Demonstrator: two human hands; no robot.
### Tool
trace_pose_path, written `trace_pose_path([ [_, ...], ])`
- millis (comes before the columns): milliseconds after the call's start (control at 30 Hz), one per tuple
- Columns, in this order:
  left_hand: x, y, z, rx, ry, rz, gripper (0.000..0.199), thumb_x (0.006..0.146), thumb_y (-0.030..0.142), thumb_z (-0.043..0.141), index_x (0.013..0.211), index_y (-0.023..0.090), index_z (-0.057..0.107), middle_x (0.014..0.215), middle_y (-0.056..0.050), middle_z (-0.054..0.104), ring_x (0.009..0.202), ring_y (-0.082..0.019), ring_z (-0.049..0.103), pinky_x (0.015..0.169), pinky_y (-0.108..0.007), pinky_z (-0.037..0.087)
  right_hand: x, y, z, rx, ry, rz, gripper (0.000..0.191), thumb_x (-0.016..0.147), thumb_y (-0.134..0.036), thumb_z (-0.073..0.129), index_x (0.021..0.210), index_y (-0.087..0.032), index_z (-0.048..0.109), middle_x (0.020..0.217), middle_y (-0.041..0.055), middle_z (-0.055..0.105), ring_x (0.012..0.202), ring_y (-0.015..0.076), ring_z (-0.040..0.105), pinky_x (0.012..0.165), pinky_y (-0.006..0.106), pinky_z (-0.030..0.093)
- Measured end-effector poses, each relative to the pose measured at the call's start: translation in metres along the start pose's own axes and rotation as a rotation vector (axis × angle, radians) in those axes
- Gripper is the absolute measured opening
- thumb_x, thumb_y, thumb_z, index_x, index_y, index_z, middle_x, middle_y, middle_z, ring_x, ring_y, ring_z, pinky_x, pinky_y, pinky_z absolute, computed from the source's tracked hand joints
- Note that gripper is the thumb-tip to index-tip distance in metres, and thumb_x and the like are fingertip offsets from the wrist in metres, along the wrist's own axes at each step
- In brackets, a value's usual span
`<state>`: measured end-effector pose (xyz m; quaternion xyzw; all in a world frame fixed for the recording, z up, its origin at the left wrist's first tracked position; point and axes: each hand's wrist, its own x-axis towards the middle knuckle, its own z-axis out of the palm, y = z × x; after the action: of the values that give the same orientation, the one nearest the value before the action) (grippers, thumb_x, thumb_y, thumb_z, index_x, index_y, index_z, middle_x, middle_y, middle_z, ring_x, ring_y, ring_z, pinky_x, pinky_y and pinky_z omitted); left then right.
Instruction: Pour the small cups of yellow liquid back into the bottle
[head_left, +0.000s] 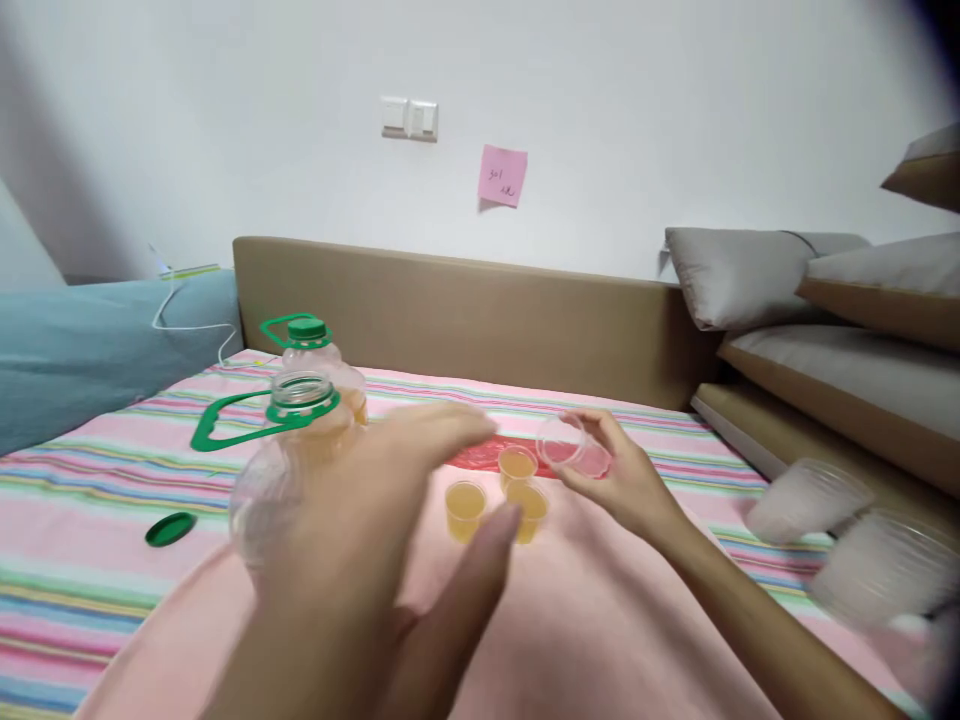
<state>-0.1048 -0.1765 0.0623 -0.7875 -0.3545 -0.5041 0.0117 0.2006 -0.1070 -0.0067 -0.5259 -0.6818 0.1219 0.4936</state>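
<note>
My right hand grips a clear plastic cup by its side, tipped with its mouth toward the left. My left hand, large and blurred in the foreground, has fingers and thumb spread apart and holds nothing visible. Between the hands stand three small clear cups of amber liquid, one at the left, one at the right and one behind. Partly hidden behind my left hand is an uncapped plastic jug with a green handle. A second jug behind it wears a green cap.
A green cap lies on the striped sheet at the left. Red plastic lies behind the cups. Stacks of clear cups rest at the right, below piled cushions. A brown headboard runs along the back.
</note>
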Motion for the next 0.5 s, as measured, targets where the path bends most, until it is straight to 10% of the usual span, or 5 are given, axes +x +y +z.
trace_pose_path([
  [233, 0.003, -0.015, 0.128, -0.12, -0.366, -0.085, 0.076, 0.094, 0.041, 0.075, 0.156, 0.024, 0.033, 0.157, -0.016, 0.054, 0.144, -0.035, 0.054, 0.115, -0.058, 0.053, -0.031, 0.02, 0.001, -0.319, -0.045, -0.286, 0.058, 0.09, -0.016, 0.066, 0.144, -0.03, 0.051, 0.142, 0.01, 0.06, 0.135, 0.0327, 0.056, 0.113, 0.063, 0.047],
  [500, -0.009, -0.031, 0.171, -0.135, -0.378, -0.134, 0.072, 0.094, 0.04, 0.076, 0.152, 0.021, 0.039, 0.153, -0.018, 0.058, 0.141, -0.036, 0.058, 0.114, -0.059, 0.052, -0.029, 0.027, 0.011, -0.449, -0.003, -0.488, 0.049, 0.096, -0.006, 0.057, 0.142, -0.023, 0.06, 0.148, 0.0172, 0.049, 0.145, 0.0365, 0.042, 0.112, 0.063, 0.05],
])
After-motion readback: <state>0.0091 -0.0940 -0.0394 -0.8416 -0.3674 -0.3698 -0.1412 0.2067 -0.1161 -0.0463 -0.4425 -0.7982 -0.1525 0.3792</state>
